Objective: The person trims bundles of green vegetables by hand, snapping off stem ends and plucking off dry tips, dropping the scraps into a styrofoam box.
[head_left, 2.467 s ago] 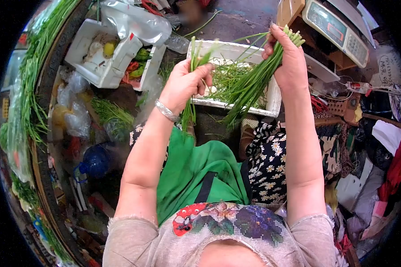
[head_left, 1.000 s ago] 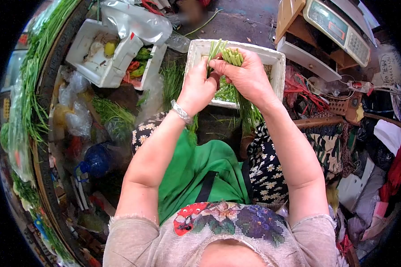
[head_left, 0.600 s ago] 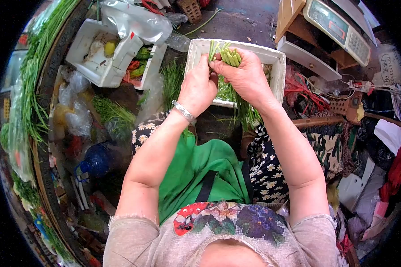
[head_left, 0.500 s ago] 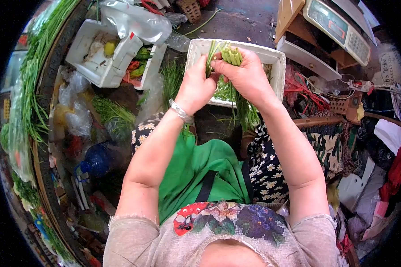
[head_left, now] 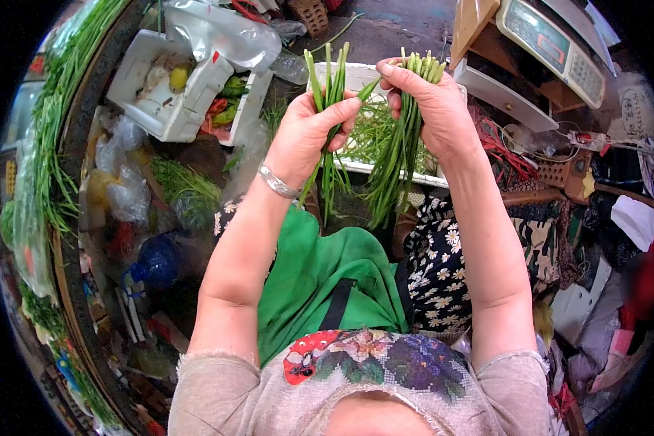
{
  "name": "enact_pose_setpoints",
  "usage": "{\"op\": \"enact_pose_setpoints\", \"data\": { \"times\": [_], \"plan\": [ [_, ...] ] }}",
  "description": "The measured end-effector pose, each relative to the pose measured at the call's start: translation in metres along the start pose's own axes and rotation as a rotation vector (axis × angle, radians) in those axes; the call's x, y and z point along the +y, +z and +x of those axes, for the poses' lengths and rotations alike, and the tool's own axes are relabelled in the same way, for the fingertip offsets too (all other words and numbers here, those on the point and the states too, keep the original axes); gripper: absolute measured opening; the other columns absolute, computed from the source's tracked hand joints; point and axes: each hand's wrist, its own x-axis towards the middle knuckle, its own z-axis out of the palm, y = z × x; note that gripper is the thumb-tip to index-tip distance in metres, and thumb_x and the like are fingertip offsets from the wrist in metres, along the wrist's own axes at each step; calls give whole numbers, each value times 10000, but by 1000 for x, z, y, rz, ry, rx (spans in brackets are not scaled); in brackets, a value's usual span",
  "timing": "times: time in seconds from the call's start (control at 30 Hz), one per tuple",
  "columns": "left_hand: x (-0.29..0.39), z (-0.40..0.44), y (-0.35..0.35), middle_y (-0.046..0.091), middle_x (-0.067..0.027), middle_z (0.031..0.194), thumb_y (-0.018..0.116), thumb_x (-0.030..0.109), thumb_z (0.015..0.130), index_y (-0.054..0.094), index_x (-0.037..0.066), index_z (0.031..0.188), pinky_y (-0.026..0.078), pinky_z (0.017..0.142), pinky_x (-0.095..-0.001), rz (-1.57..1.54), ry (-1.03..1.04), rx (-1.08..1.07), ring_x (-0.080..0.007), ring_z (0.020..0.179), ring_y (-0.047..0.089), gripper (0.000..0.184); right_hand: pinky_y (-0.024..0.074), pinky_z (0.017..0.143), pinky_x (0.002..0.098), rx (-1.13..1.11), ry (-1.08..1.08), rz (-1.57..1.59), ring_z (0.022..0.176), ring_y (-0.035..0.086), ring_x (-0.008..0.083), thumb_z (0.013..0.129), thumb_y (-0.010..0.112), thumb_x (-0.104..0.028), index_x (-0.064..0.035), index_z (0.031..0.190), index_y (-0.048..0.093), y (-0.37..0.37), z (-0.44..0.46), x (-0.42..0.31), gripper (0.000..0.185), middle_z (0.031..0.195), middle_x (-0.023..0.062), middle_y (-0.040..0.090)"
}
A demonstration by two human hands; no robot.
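Observation:
My left hand (head_left: 305, 138) is closed round a small bunch of garlic chives (head_left: 334, 182), pale stem ends up and green leaves hanging down. A short green piece (head_left: 368, 90) sticks out beside its thumb tip. In my right hand (head_left: 443, 112) a thicker bunch of garlic chives (head_left: 394, 163) is gripped near its stem ends, leaves trailing downward. The two bunches are apart. Both hands are over a white foam box (head_left: 434, 179), in which loose green bits (head_left: 370, 138) lie. Part of the box is hidden behind the hands.
More long greens (head_left: 62, 109) lie along the ledge on the left. Another white foam box (head_left: 134, 109) stands at the upper left, with a pile of greens (head_left: 185, 182) below it. A scale (head_left: 552, 47) sits at the upper right. A green apron (head_left: 312, 269) covers my lap.
My hands have moved apart, the left leftward and the right to the right. The chives, close together before, now hang as two separate bunches. More of the box's inside shows.

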Motion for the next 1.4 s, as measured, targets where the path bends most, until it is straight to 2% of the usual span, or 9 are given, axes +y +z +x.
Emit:
{"op": "enact_pose_setpoints", "data": {
  "times": [0.2,0.3,0.43,0.7,0.93,1.07,1.2,1.33,1.4],
  "plan": [
    [0,-1,3,540,-7,670,626,151,904,601,76,966,328,450,-199,-8,0,-11,-86,506,456,101,462,679,248,-47,61,65,699,580,100,815,731,-173,-60,881,679,5,-2,0,140,782,12,654],
    [0,-2,2,539,-8,671,616,151,910,602,74,981,328,450,-200,12,16,-34,-85,510,452,105,446,621,237,-54,-31,32,656,557,79,822,723,-170,-57,878,680,3,0,3,133,746,-2,640],
    [3,-3,-1,534,-5,671,615,150,911,607,59,1016,333,458,-200,33,0,-35,-80,526,447,139,424,553,237,72,-143,44,598,522,85,860,687,-190,-29,907,662,-16,11,-6,170,696,-4,579],
    [8,0,-30,508,23,648,623,171,907,641,20,998,325,454,-214,111,69,207,-70,512,428,176,437,549,275,234,-206,300,621,534,115,863,688,-174,-26,925,640,-61,26,-23,168,730,14,575],
    [18,5,-50,507,19,633,628,171,906,625,9,940,304,416,-211,-50,156,379,-68,462,419,165,440,565,270,319,-242,321,644,531,118,880,670,-174,-24,933,645,-59,25,-27,161,746,18,574],
    [15,3,-36,510,31,657,625,245,909,624,19,1021,308,456,-223,64,65,287,-74,502,414,252,452,590,263,296,-238,228,663,544,123,866,691,-198,-47,930,663,-51,24,-23,166,775,12,607],
    [14,4,-22,538,12,670,581,242,935,602,40,1087,316,453,-208,9,55,128,-72,496,432,254,483,683,290,242,-238,99,750,594,139,893,650,-220,-47,918,668,-39,20,-22,176,856,41,665],
    [13,4,-10,548,-13,688,520,189,939,560,44,1106,331,459,-214,-48,65,44,-83,500,445,225,511,669,283,128,-191,27,742,613,129,905,629,-222,-55,892,646,-26,13,-27,169,907,80,695],
    [11,5,-7,546,-32,694,504,175,920,546,28,1088,344,463,-223,-66,54,33,-96,506,453,227,507,607,253,60,-196,7,673,602,110,902,635,-228,-64,878,650,-24,12,-24,167,915,76,697]
  ]
}}
